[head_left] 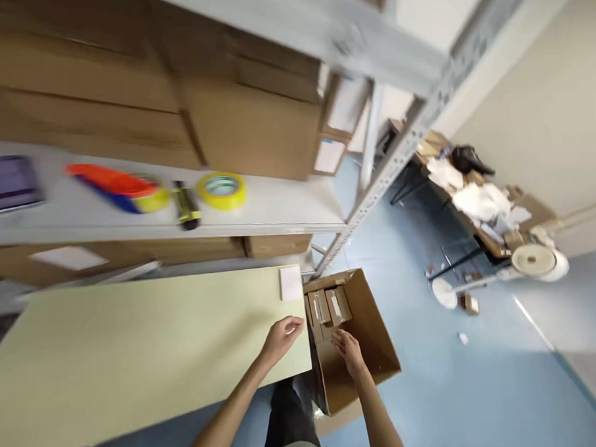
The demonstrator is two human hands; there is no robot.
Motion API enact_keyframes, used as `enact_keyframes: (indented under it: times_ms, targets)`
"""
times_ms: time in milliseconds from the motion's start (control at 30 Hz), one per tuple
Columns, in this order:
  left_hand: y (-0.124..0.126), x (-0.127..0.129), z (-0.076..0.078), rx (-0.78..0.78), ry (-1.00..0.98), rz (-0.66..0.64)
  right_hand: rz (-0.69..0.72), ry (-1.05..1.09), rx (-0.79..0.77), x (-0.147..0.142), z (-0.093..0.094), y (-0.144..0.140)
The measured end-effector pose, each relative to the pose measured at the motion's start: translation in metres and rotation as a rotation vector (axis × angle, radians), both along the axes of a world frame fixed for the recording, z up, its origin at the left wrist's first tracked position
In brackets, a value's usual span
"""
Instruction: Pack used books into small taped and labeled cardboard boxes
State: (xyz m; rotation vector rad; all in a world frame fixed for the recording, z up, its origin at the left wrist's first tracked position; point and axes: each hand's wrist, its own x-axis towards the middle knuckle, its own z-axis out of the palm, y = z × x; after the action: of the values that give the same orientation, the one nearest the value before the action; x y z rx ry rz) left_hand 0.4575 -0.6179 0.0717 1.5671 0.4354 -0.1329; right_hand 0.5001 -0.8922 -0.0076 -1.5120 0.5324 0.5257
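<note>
My left hand (282, 341) is above the right end of the pale yellow tabletop (159, 341). Its fingers curl in toward the thumb, and I see nothing between them. Just beyond it, a small white rectangular piece (291, 284) lies at the table's far right corner. Over the open cardboard box (376, 325) hangs my right hand (349, 351), fingers loosely bent and somewhat apart, with no object visible in it. Inside that box, small brown cartons (338, 306) with white strips on top sit toward the far left side.
Behind the table, a grey metal shelf (287, 207) holds large cartons (254, 130), yellow tape (221, 190), a black-and-yellow cutter (186, 205) and an orange-blue object (111, 182). Its perforated post (375, 187) rises near the box. A cluttered table (480, 222) and a white stand (444, 293) are at right.
</note>
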Motion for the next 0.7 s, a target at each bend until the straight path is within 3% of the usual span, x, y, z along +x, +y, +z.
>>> enact_keyframes:
  times_ms: [67, 167, 267, 367, 533, 700]
  targets:
    - [0.043, -0.063, 0.024, -0.054, -0.016, 0.186, 0.083, -0.051, 0.032, -0.008, 0.033, 0.027]
    - [0.097, -0.180, 0.049, -0.113, -0.032, 0.452, 0.261, -0.082, 0.030, -0.035, 0.068, 0.086]
    - [0.132, -0.296, 0.059, -0.149, -0.042, 0.744, 0.500, -0.074, 0.035, -0.079, 0.087, 0.163]
    - [0.155, -0.393, 0.061, -0.146, -0.050, 1.003, 0.760, -0.081, 0.065, -0.137, 0.103, 0.247]
    - [0.174, -0.527, 0.066, -0.117, -0.097, 1.339, 1.182, -0.054, 0.096, -0.243, 0.127, 0.374]
    - [0.175, -0.622, 0.064, -0.114, -0.076, 1.629, 1.505, -0.025, 0.081, -0.335, 0.135, 0.474]
